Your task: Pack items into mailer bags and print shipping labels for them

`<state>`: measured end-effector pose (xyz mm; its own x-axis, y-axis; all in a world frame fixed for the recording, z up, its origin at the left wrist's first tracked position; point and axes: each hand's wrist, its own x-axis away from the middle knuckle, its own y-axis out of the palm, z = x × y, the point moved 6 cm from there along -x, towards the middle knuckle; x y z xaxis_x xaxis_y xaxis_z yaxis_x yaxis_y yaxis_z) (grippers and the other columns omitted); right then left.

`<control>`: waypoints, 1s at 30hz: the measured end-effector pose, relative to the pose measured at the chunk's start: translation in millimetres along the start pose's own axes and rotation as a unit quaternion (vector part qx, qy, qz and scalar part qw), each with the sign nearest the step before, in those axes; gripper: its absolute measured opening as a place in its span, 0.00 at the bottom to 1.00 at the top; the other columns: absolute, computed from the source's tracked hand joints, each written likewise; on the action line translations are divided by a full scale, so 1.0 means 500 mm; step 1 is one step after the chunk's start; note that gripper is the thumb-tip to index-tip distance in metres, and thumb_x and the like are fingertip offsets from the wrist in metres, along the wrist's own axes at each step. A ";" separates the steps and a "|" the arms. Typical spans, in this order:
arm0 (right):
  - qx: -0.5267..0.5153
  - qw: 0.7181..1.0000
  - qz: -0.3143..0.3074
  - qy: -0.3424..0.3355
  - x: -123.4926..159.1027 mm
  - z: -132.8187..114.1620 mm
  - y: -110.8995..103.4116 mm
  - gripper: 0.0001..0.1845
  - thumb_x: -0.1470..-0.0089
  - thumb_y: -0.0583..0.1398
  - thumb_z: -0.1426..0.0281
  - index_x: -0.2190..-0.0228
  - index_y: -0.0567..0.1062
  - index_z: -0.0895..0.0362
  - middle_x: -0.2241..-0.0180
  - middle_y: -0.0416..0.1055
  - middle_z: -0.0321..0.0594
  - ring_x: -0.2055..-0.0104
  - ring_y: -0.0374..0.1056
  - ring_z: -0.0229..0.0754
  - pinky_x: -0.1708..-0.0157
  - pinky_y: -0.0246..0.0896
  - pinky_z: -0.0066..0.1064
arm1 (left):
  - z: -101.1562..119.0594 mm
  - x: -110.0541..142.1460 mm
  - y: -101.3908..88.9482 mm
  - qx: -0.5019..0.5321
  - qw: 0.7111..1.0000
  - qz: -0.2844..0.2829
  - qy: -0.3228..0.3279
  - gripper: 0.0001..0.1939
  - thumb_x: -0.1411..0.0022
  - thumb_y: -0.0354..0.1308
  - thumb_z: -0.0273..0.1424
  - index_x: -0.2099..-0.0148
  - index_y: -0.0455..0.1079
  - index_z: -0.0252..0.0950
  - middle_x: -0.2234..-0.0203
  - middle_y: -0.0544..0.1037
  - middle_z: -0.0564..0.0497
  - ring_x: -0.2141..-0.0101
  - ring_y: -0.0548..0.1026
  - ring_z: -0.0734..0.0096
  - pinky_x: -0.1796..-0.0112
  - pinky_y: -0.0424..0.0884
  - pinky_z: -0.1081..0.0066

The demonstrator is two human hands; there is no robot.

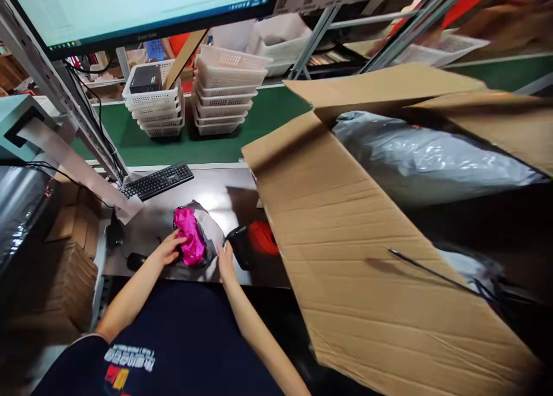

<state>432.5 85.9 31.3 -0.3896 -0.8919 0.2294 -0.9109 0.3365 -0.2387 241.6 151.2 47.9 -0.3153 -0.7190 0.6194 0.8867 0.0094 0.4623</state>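
Note:
A bright pink garment (190,237) lies on a grey plastic bag (209,226) on the grey work table (216,194). My left hand (170,248) rests against the pink garment's left side, fingers curled on it. At the bag's right lower edge my right hand (225,261) presses down on the plastic with its fingers together. Just right of that hand stand a black handheld scanner (239,243) and a red object (262,238).
A large open cardboard box (345,223) with silvery plastic bags (423,154) fills the right side. A black keyboard (158,181), a mouse (135,261) and a monitor (138,7) are on the left. Stacked white baskets (220,96) sit on the green conveyor belt (268,113).

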 end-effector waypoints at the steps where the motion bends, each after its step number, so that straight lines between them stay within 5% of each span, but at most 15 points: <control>1: 0.042 0.998 0.022 -0.040 -0.001 -0.019 -0.005 0.35 0.46 0.56 0.41 0.51 0.71 0.55 0.50 0.71 0.56 0.45 0.68 0.58 0.46 0.68 0.49 | -0.004 0.000 -0.005 -0.017 0.999 0.005 0.030 0.33 0.50 0.73 0.24 0.41 0.72 0.38 0.50 0.81 0.45 0.52 0.79 0.59 0.43 0.72 0.59; 4: 0.187 0.973 0.015 -0.134 -0.014 -0.083 0.007 0.28 0.43 0.57 0.47 0.53 0.75 0.56 0.49 0.72 0.54 0.45 0.68 0.57 0.44 0.64 0.48 | 0.007 -0.004 -0.008 -0.153 0.971 0.050 0.174 0.37 0.54 0.75 0.28 0.41 0.71 0.38 0.46 0.78 0.43 0.44 0.74 0.54 0.37 0.63 0.54; 6: 0.253 0.958 -0.006 -0.134 -0.035 -0.103 0.010 0.23 0.36 0.50 0.53 0.61 0.76 0.55 0.56 0.75 0.51 0.55 0.71 0.53 0.52 0.66 0.44 | 0.015 -0.008 0.006 -0.248 0.931 0.062 0.259 0.33 0.56 0.75 0.28 0.45 0.73 0.38 0.48 0.77 0.43 0.44 0.73 0.52 0.36 0.61 0.52; 8: 0.272 0.955 -0.002 -0.115 -0.061 -0.107 -0.008 0.22 0.36 0.48 0.57 0.65 0.76 0.55 0.60 0.76 0.50 0.59 0.71 0.51 0.56 0.65 0.41 | 0.016 -0.017 0.022 -0.261 0.922 0.047 0.282 0.30 0.56 0.75 0.30 0.49 0.73 0.37 0.52 0.78 0.44 0.49 0.74 0.53 0.39 0.64 0.51; 13: 0.226 0.967 0.084 -0.083 -0.097 -0.105 -0.105 0.24 0.39 0.48 0.54 0.64 0.76 0.57 0.59 0.76 0.55 0.56 0.72 0.55 0.53 0.66 0.46 | 0.022 -0.011 0.062 -0.090 0.967 -0.018 0.240 0.43 0.61 0.80 0.34 0.42 0.67 0.39 0.50 0.77 0.44 0.49 0.75 0.58 0.42 0.67 0.56; 17: 0.144 0.973 0.093 -0.154 -0.070 -0.171 -0.115 0.31 0.43 0.58 0.46 0.52 0.75 0.58 0.53 0.76 0.54 0.53 0.72 0.54 0.52 0.67 0.45 | 0.017 0.014 0.114 -0.029 0.978 -0.084 0.189 0.45 0.55 0.78 0.37 0.37 0.64 0.41 0.51 0.77 0.45 0.51 0.75 0.60 0.48 0.71 0.61; 23: 0.159 0.976 -0.023 -0.145 -0.065 -0.221 -0.089 0.22 0.41 0.57 0.49 0.73 0.74 0.54 0.74 0.73 0.41 0.70 0.68 0.46 0.65 0.62 0.36 | 0.016 0.021 0.117 -0.055 0.990 0.017 0.131 0.25 0.55 0.75 0.39 0.58 0.70 0.37 0.68 0.76 0.53 0.72 0.73 0.74 0.75 0.65 0.76; 27: 0.083 0.988 0.003 -0.129 -0.082 -0.207 -0.138 0.21 0.42 0.56 0.52 0.70 0.74 0.57 0.72 0.74 0.43 0.68 0.69 0.46 0.64 0.64 0.37 | 0.038 0.027 0.120 -0.091 0.985 0.019 0.146 0.22 0.57 0.77 0.40 0.66 0.70 0.36 0.76 0.73 0.55 0.72 0.75 0.68 0.70 0.75 0.69; 30: 0.104 0.983 0.000 -0.155 -0.061 -0.212 -0.133 0.20 0.42 0.56 0.56 0.59 0.76 0.59 0.62 0.77 0.50 0.63 0.73 0.50 0.58 0.68 0.43 | 0.045 0.033 0.135 -0.117 0.981 0.011 0.155 0.19 0.54 0.76 0.39 0.67 0.71 0.37 0.77 0.74 0.53 0.73 0.75 0.68 0.71 0.73 0.69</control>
<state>490.5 122.8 140.0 -0.3008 -0.9517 -0.0609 -0.8512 0.2968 -0.4329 288.9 155.6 103.5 -0.2086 -0.8977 0.3880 0.9571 -0.1058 0.2699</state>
